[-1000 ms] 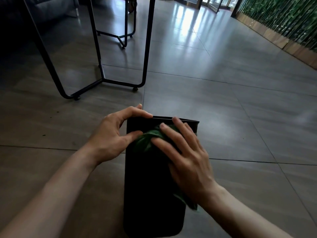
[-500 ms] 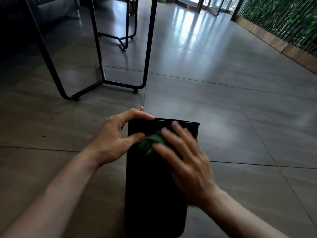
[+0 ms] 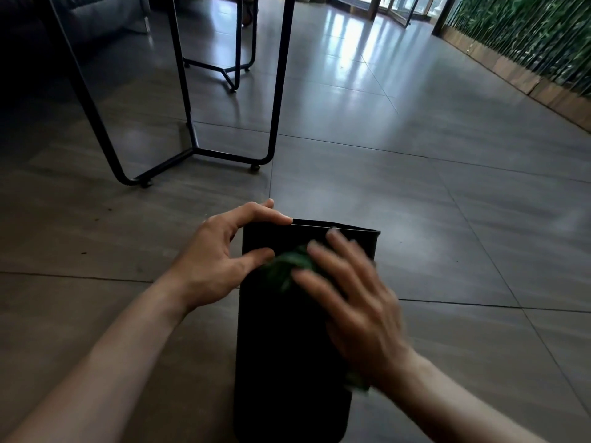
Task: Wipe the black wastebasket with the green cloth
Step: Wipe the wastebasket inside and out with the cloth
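the right hand [image 3: 358, 302] has slid slightly right across the wastebasket [image 3: 281, 362], bunching the green cloth [image 3: 287, 266] smaller beneath blurred fingers.

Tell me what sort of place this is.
Probably a lobby or lounge: a wide tiled floor, black metal table legs, a sofa at the far left, glass doors and a green plant wall.

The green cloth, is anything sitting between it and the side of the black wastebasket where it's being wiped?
Nothing visible does. The green cloth lies directly on the upward-facing side of the black wastebasket, pressed under the right hand. The left hand grips the basket's left edge near the rim, beside the cloth, not under it.
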